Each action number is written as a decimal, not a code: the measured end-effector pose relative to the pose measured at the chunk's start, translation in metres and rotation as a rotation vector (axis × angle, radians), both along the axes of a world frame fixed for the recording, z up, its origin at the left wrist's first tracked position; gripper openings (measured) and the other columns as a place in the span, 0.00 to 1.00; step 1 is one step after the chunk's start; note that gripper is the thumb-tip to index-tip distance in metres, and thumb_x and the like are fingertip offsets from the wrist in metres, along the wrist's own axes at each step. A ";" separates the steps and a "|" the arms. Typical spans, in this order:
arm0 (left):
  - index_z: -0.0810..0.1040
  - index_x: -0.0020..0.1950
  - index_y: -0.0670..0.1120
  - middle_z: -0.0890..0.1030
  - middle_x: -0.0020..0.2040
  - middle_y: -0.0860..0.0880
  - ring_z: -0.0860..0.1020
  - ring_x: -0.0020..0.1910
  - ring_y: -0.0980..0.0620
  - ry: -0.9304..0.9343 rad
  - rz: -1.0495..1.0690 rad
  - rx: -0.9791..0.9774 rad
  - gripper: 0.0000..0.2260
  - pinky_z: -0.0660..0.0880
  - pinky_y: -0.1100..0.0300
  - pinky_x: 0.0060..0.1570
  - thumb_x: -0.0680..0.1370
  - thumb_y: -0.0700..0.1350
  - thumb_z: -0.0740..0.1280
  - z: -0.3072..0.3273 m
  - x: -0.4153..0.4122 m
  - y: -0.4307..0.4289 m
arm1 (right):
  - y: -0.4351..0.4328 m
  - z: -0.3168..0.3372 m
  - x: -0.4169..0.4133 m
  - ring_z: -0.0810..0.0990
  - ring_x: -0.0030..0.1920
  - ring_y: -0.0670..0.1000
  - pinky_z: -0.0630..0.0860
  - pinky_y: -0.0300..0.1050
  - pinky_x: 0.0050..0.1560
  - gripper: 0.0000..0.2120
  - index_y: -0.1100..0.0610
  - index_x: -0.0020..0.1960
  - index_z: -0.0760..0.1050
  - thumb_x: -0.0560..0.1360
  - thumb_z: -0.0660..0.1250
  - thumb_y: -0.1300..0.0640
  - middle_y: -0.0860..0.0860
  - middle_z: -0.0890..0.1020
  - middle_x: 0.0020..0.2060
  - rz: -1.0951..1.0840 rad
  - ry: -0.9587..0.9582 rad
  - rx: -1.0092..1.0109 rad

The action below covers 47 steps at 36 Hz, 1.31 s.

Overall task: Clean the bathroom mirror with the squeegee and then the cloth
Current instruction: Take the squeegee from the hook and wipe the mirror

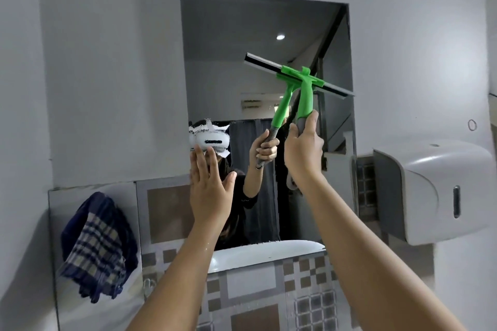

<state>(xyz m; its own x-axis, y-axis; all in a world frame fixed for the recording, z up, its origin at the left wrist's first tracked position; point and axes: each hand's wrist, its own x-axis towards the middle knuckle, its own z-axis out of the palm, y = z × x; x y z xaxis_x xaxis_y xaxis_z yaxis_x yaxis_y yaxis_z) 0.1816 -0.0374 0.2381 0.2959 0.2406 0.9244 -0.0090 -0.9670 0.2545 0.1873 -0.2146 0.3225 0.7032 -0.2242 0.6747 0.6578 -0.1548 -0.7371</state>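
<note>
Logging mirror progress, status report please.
Right hand grips squeegee, blade on mirror. Left hand open, flat at mirror's lower left. Cloth hangs unused. Nothing in the way.

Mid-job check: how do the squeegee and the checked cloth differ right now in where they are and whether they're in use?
The squeegee is gripped by the right hand, raised in front of the mirror; the cloth hangs untouched, low on the left. The squeegee is rigid green plastic with a tilted blade; the cloth is soft, dark blue and pale checked, draped in folds. The left hand is open, holding neither. Both are the cleaning tools here.
</note>
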 end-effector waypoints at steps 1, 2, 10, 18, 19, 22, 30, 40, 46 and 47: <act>0.42 0.74 0.47 0.41 0.74 0.46 0.44 0.74 0.47 0.006 -0.006 -0.007 0.35 0.54 0.50 0.72 0.77 0.54 0.62 0.001 0.001 -0.001 | 0.003 -0.001 -0.002 0.77 0.46 0.56 0.74 0.51 0.45 0.27 0.50 0.75 0.47 0.80 0.53 0.53 0.54 0.75 0.45 0.001 0.002 0.004; 0.42 0.74 0.47 0.40 0.74 0.47 0.43 0.74 0.47 0.014 -0.013 -0.013 0.36 0.53 0.51 0.72 0.78 0.54 0.62 0.001 0.000 -0.001 | 0.007 -0.002 -0.003 0.75 0.45 0.54 0.73 0.50 0.46 0.27 0.49 0.76 0.46 0.80 0.53 0.53 0.53 0.74 0.44 0.002 0.002 0.011; 0.45 0.76 0.47 0.42 0.77 0.45 0.42 0.75 0.47 0.049 -0.030 -0.029 0.36 0.55 0.51 0.72 0.77 0.53 0.64 0.001 -0.003 0.003 | 0.030 -0.012 -0.019 0.71 0.29 0.40 0.66 0.28 0.22 0.27 0.50 0.76 0.48 0.80 0.55 0.56 0.47 0.75 0.34 0.073 0.003 0.079; 0.46 0.76 0.45 0.41 0.76 0.46 0.44 0.76 0.46 0.045 -0.016 -0.032 0.35 0.53 0.50 0.74 0.77 0.51 0.64 0.002 -0.002 0.001 | 0.057 -0.033 -0.033 0.80 0.44 0.58 0.79 0.56 0.47 0.29 0.47 0.76 0.44 0.80 0.55 0.51 0.59 0.80 0.44 0.052 -0.011 -0.109; 0.46 0.76 0.45 0.42 0.76 0.45 0.44 0.76 0.46 0.048 -0.015 -0.034 0.35 0.53 0.50 0.74 0.78 0.51 0.64 0.002 -0.002 0.000 | 0.058 -0.035 -0.034 0.80 0.45 0.58 0.79 0.57 0.47 0.29 0.47 0.76 0.44 0.80 0.55 0.51 0.60 0.80 0.45 0.047 -0.019 -0.133; 0.46 0.76 0.45 0.42 0.77 0.44 0.42 0.76 0.47 0.056 -0.014 -0.050 0.35 0.53 0.50 0.74 0.78 0.51 0.63 0.004 -0.003 -0.002 | 0.056 -0.039 -0.034 0.80 0.45 0.60 0.78 0.58 0.47 0.29 0.47 0.76 0.44 0.80 0.54 0.50 0.60 0.80 0.45 0.038 -0.035 -0.177; 0.44 0.76 0.46 0.42 0.77 0.46 0.40 0.74 0.51 0.049 0.026 -0.057 0.36 0.52 0.52 0.74 0.78 0.53 0.63 0.001 -0.002 -0.003 | 0.041 -0.044 -0.032 0.77 0.50 0.63 0.75 0.57 0.51 0.28 0.46 0.75 0.43 0.80 0.53 0.49 0.62 0.77 0.47 0.031 -0.076 -0.282; 0.46 0.76 0.43 0.43 0.77 0.42 0.40 0.75 0.49 0.063 0.133 -0.055 0.32 0.41 0.58 0.72 0.80 0.54 0.58 -0.014 0.003 -0.014 | 0.028 -0.059 -0.017 0.80 0.43 0.59 0.74 0.49 0.37 0.26 0.49 0.76 0.43 0.81 0.50 0.51 0.57 0.80 0.45 -0.089 -0.216 -0.492; 0.44 0.76 0.43 0.42 0.77 0.43 0.41 0.76 0.47 0.049 0.094 -0.072 0.33 0.41 0.56 0.74 0.80 0.53 0.59 -0.018 0.003 -0.019 | 0.005 -0.065 0.001 0.80 0.39 0.62 0.74 0.51 0.35 0.27 0.50 0.76 0.46 0.81 0.52 0.53 0.59 0.81 0.44 -0.119 -0.343 -0.617; 0.45 0.76 0.43 0.43 0.77 0.43 0.41 0.76 0.47 0.048 0.094 -0.070 0.33 0.41 0.56 0.74 0.80 0.53 0.59 -0.020 0.003 -0.019 | 0.000 -0.063 0.004 0.80 0.38 0.62 0.74 0.50 0.33 0.26 0.50 0.76 0.46 0.81 0.52 0.53 0.59 0.81 0.43 -0.122 -0.373 -0.630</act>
<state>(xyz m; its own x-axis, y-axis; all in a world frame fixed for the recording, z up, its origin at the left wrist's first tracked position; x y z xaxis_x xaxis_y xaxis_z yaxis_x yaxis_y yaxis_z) 0.1845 -0.0561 0.2183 0.3127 0.3333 0.8894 0.0951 -0.9427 0.3198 0.1913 -0.2141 0.2597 0.3974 0.2225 0.8903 0.7978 -0.5632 -0.2154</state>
